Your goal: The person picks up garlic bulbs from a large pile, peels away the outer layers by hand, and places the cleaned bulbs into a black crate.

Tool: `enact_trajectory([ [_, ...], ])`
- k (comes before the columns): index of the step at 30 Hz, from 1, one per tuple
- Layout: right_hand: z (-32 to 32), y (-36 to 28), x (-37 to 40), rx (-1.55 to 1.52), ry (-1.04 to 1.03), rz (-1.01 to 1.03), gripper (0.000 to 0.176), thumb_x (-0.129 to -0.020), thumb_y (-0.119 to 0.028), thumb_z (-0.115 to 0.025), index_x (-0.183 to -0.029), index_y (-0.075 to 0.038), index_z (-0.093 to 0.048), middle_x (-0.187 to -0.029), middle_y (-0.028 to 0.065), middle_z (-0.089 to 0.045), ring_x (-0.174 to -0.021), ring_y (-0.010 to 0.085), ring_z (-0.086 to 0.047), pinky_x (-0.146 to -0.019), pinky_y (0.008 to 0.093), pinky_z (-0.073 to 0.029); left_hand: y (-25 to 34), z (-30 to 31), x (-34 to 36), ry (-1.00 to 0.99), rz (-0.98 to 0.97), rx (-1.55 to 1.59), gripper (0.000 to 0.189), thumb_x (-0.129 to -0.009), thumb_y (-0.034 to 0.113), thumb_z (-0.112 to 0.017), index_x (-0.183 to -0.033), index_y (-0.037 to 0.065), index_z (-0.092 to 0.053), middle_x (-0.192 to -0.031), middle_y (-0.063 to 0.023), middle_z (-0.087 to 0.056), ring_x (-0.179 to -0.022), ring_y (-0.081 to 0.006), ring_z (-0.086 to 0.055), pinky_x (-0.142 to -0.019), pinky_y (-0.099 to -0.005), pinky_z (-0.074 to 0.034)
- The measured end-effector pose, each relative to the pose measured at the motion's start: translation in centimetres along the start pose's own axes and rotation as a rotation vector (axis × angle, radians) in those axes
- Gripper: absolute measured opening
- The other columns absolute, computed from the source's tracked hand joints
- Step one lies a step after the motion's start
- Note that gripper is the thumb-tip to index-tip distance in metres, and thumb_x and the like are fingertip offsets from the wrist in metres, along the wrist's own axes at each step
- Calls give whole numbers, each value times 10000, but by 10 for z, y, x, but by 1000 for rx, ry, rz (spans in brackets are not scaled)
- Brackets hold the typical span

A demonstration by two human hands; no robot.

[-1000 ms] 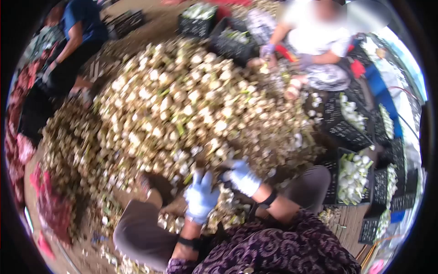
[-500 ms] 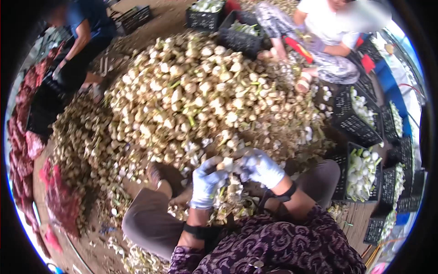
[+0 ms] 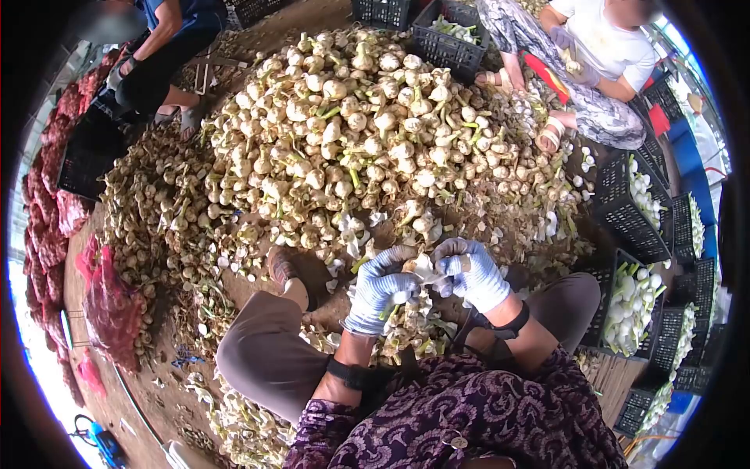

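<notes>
Brown floor (image 3: 156, 402), littered with skins and scraps. Upon it, listed by size:

Heap of untrimmed garlic (image 3: 367, 133), broad, roots and stalks attached, filling the middle ground.

Two co-workers, seated: one in a white shirt (image 3: 617, 51), upper right; one in a blue shirt (image 3: 176, 31), upper left.

Black plastic crates (image 3: 625, 219), perforated, ranged along the right side; several filled with trimmed white garlic (image 3: 629, 309).

Red mesh sacks (image 3: 47, 242), piled at the far left; one crumpled pink-red mesh bag (image 3: 113, 309) nearer.

Wearer's legs in grey trousers (image 3: 269, 359), knees spread; purple paisley blouse (image 3: 469, 422) between.

Forearms, two, reaching forward and converging, each with a black wristband (image 3: 512, 320).

Left hand (image 3: 380, 289), in a pale knit glove: wrist upright, fingers curled inward, thumb and forefinger pinching the work.

Right hand (image 3: 473, 275), gloved alike: angled in from the right, knuckles up, fingertips closed on the opposite side.

Garlic bulb (image 3: 424, 268), single, pale: held between both sets of fingertips, above the scraps, just short of the heap.
</notes>
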State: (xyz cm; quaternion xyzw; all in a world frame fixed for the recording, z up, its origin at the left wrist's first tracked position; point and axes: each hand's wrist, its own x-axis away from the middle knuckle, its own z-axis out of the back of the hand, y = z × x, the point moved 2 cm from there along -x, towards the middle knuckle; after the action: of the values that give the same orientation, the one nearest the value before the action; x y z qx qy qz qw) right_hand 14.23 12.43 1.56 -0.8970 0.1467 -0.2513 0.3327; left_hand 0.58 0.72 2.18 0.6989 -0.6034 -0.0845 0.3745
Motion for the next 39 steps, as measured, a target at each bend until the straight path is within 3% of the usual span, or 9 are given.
enact_trajectory([
  [3,-9,-1,0,-209,-34,20,131,-741,-20,-635,-861,12,-592,-704,58,-600,-534,172,-592,-464,289,-504,2,-4,0,-36,6,87,386,-685,-65,-650,-1060,-22,-567,-785,-117,-650,-615,-170,-624,-530,-265,-521],
  [13,-13,-9,6,802,238,249,139,-804,-10,-594,-925,35,-643,-816,58,-656,-686,89,-603,-613,204,-489,3,-15,4,82,-160,-358,355,-700,-80,-652,-1038,-3,-573,-880,-88,-652,-711,-111,-613,-627,-217,-507],
  [19,-4,6,0,54,182,113,112,-842,-78,-556,-880,5,-620,-810,34,-631,-691,123,-597,-576,250,-489,-5,-4,3,-75,-77,83,405,-673,-90,-644,-1063,-11,-566,-912,-130,-650,-717,-187,-643,-648,-264,-543],
  [21,11,15,-8,909,157,519,232,-840,-163,-591,-968,29,-580,-801,90,-618,-591,157,-581,-452,276,-468,-8,-2,0,-106,-94,96,417,-672,-91,-638,-1074,-13,-561,-929,-139,-646,-735,-206,-647,-644,-297,-557],
  [25,-18,-7,7,-24,251,167,172,-854,-173,-591,-953,-35,-570,-787,64,-603,-662,163,-610,-547,265,-497,-2,-5,-2,-81,-169,138,393,-687,-93,-629,-1065,-8,-561,-938,-133,-644,-752,-199,-642,-649,-293,-552],
  [30,-33,-4,16,574,310,321,159,-790,-55,-650,-925,6,-595,-768,29,-614,-668,90,-574,-584,188,-471,-6,-8,-1,53,-214,79,376,-692,-106,-618,-1047,4,-562,-935,-140,-644,-763,-189,-640,-658,-265,-534],
  [35,-25,-4,10,419,282,271,83,-781,-30,-601,-854,5,-619,-741,55,-632,-639,109,-571,-596,234,-461,-6,-1,2,41,-183,140,377,-685,-89,-640,-1044,0,-565,-929,-143,-645,-754,-208,-647,-641,-284,-550],
  [37,9,-1,-5,1006,369,538,72,-779,-30,-592,-845,-19,-619,-696,68,-618,-632,118,-580,-612,231,-461,-4,-3,4,33,-144,153,388,-680,-29,-633,-1058,18,-560,-925,-191,-638,-736,-284,-660,-606,-376,-583],
  [39,17,-12,-12,1079,507,361,58,-773,-26,-587,-825,-33,-612,-728,80,-613,-678,119,-594,-648,232,-465,-5,-4,3,-9,-150,172,391,-683,-22,-638,-1064,23,-562,-927,-178,-640,-735,-278,-657,-607,-360,-577],
])
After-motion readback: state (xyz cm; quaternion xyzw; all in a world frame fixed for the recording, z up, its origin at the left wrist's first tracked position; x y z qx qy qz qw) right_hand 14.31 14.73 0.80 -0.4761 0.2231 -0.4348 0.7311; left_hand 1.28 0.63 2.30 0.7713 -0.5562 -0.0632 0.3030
